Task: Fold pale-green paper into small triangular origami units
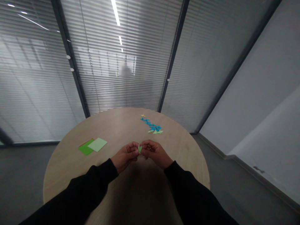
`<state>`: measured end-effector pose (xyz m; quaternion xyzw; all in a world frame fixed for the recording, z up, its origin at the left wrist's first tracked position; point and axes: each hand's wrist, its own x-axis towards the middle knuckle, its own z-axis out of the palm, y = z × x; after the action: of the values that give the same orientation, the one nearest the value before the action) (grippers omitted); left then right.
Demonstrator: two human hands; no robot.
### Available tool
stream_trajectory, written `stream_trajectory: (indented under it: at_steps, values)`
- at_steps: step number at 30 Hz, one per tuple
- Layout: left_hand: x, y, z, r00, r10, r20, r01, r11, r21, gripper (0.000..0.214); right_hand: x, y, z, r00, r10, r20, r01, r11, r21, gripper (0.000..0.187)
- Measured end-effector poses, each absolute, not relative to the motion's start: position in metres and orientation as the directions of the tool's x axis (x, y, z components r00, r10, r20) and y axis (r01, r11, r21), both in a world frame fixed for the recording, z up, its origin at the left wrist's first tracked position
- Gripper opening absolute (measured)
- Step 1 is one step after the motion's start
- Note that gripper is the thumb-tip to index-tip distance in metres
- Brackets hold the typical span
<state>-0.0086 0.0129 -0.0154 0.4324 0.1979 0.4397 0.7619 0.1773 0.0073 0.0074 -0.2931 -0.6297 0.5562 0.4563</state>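
Observation:
A small folded piece of pale green paper (140, 149) stands upright between my two hands, above the near part of the round wood-veneer table (112, 125). My left hand (125, 155) pinches it from the left side, and my right hand (156, 153) pinches it from the right. Their fingers nearly hide its lower part. Left of my hands lie a pale green paper square (97, 144) and a darker green square (85, 147) under it, with an orange edge showing beneath. Ahead, several blue folded paper shapes (151, 125) form a line, with pale green ones (155, 132) at the near end and a yellow one (142, 115) at the far end.
The round table's far rim stands close to a glass partition with slatted blinds (122, 78). A grey carpet floor (23, 165) surrounds the table, and a pale wall (257, 109) runs along the right. My black sleeves reach in from the bottom corners.

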Motion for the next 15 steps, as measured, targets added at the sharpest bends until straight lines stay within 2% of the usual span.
stream_trajectory:
  at_steps: [4, 8, 11, 13, 15]
  values:
    - [-0.008, 0.013, -0.013, 0.494, 0.867, 0.068, -0.490, 0.212, 0.846, 0.034, 0.176, 0.005, 0.008, -0.324, 0.883, 0.339, -0.059, 0.339, -0.939, 0.025]
    - [-0.007, 0.013, -0.012, 0.463, 0.884, 0.066, -0.475, 0.184, 0.861, 0.035, 0.177, 0.002, 0.012, -0.271, 0.842, 0.466, 0.147, 0.515, -0.844, 0.011]
    - [-0.006, 0.012, -0.010, 0.438, 0.897, 0.063, -0.462, 0.165, 0.872, 0.035, 0.180, -0.002, 0.020, -0.296, 0.741, 0.603, 0.347, 0.671, -0.655, 0.002]
    - [-0.005, 0.011, -0.009, 0.412, 0.910, 0.054, -0.451, 0.152, 0.879, 0.035, 0.182, -0.003, 0.025, -0.345, 0.637, 0.690, 0.469, 0.753, -0.461, 0.003]
    - [-0.005, 0.010, -0.008, 0.380, 0.924, 0.052, -0.440, 0.131, 0.888, 0.034, 0.184, -0.004, 0.028, -0.391, 0.550, 0.738, 0.523, 0.793, -0.314, 0.005]
